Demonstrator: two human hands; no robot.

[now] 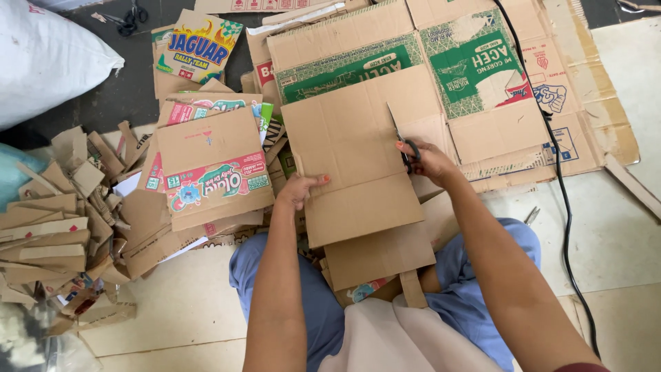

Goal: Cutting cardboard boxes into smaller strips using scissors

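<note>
The left hand [301, 189] pinches the plain brown cardboard sheet [348, 148] at its left edge, keeping it steady, while the right hand [430, 162], fingers closed through the black-handled scissors [406, 146], cuts at its right edge.

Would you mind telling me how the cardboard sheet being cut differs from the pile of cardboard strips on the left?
The plain brown cardboard sheet is one large flat piece; the cardboard strips are many small narrow pieces. The sheet is held by the left hand while the right hand works scissors into it; the strips lie untouched in a loose heap. Both are brown corrugated cardboard.
</note>
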